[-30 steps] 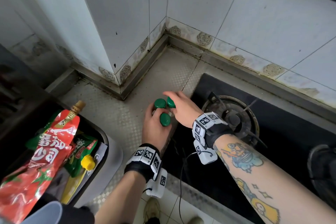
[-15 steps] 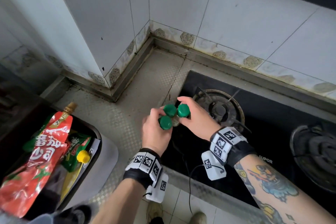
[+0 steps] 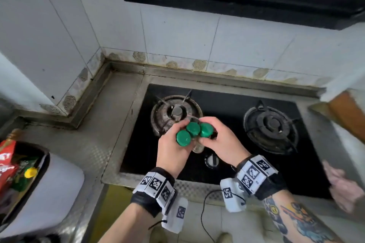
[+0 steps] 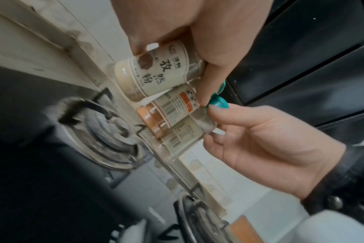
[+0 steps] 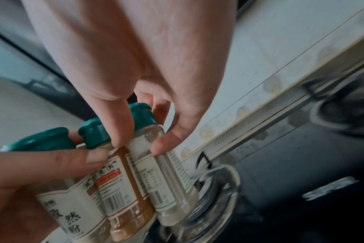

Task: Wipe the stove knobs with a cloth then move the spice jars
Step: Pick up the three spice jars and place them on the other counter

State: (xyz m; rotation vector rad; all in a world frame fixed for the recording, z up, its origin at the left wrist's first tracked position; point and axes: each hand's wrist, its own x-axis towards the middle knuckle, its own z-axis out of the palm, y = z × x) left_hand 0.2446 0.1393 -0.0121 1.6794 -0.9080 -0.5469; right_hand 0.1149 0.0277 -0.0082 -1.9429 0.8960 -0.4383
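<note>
Both hands grip three spice jars clustered in the air above the black stove, the left hand wrapped round them at 9 o'clock, the right hand pinching at 3 o'clock; the jars are clear, paper-labelled, green-capped; their bodies are mostly hidden from the head view; a burner lies beyond at 12 o'clock.

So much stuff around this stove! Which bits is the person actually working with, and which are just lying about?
In use:
- three green-capped spice jars, held together above the stove
- left hand and right hand, both gripping them
- stove knob, part of the wiping job

Just lying about:
- pink cloth at the right edge
- red snack bag
- yellow-capped bottle
</note>
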